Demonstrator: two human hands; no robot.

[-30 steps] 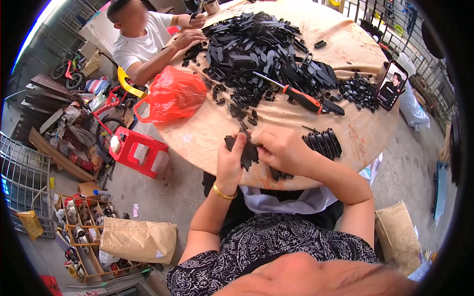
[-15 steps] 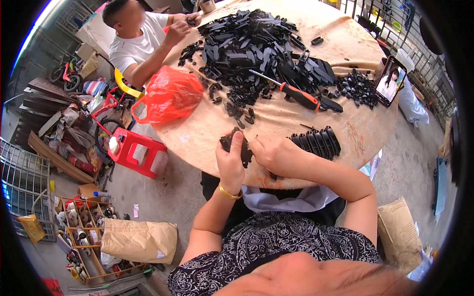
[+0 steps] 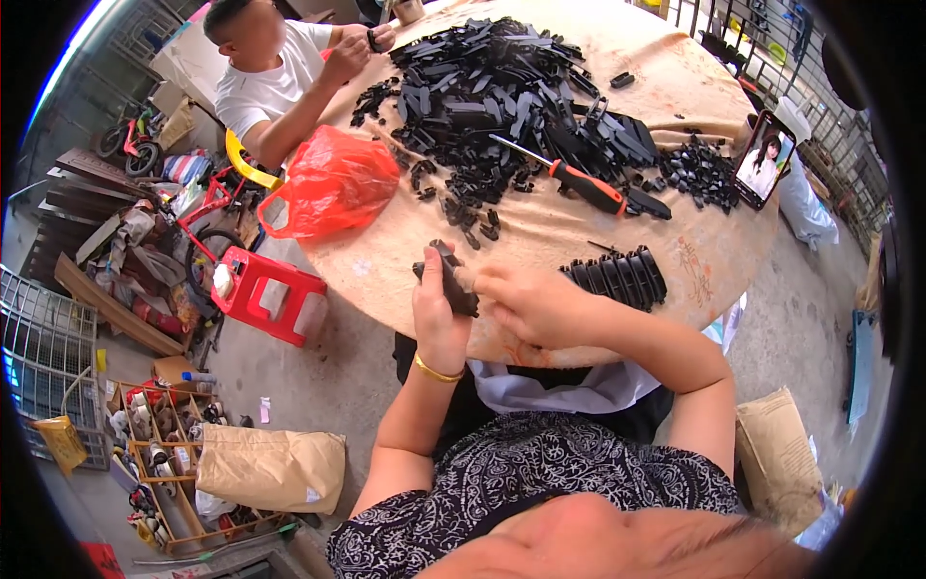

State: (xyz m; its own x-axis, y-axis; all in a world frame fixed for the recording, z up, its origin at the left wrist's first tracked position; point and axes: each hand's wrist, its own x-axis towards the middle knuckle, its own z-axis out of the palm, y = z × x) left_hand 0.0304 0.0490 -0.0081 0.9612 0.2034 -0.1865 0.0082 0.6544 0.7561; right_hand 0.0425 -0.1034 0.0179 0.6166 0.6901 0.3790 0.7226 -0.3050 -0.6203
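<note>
My left hand (image 3: 441, 314) is closed round a black plastic part (image 3: 451, 280), held tilted above the near edge of the table. Close beside that part, the fingers of my right hand (image 3: 526, 301) are pinched together; whether something small sits between them is hidden. Just right of my right hand lies a row of assembled black parts (image 3: 622, 280), lined up side by side. Farther in, a large heap of loose black plastic pieces (image 3: 492, 96) covers the table, with a smaller pile of short black pieces (image 3: 699, 172) to its right.
A screwdriver (image 3: 588, 186) with a red-black handle lies before the heap. A red plastic bag (image 3: 338, 183) rests at the table's left edge, near a red stool (image 3: 265, 294). A phone (image 3: 765, 159) stands at the right. Across the table, a person (image 3: 280, 77) handles a small dark piece.
My left hand has turned the black part, so more of its long side shows. My right hand has shifted slightly left and stays close to it.
</note>
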